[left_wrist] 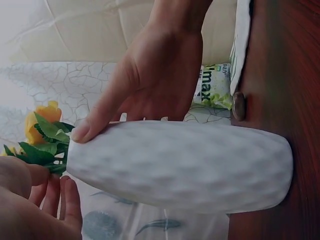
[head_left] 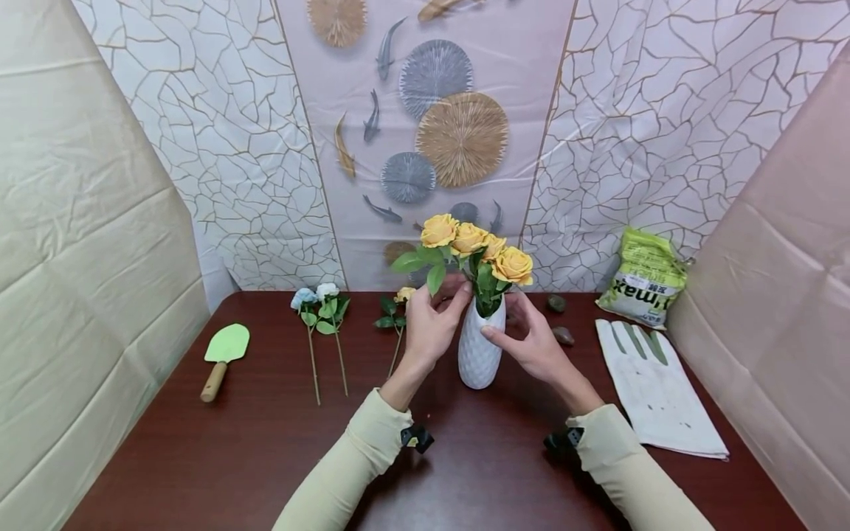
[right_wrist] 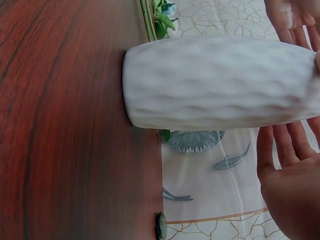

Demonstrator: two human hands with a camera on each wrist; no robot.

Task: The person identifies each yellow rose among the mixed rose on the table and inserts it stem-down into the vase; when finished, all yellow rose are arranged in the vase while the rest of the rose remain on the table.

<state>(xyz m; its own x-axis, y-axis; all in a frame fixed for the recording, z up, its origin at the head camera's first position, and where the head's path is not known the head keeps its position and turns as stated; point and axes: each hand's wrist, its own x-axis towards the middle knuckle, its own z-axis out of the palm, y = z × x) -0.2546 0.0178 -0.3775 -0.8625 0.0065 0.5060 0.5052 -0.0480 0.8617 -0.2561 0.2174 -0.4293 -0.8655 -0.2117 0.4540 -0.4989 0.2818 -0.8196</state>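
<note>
A white textured vase stands upright on the table, with several yellow roses and their green leaves rising from its mouth. My right hand holds the vase near the rim, thumb on the front and fingers around the far side. In the left wrist view that thumb presses beside the vase's mouth. My left hand is at the mouth's left side. Its thumb and fingertips pinch a green rose stem just above the rim. The lower stems are hidden inside the vase.
Left of the vase lie another yellow rose, a blue flower and a white flower. A green trowel is farther left. Stones, a white glove and a green bag are at right.
</note>
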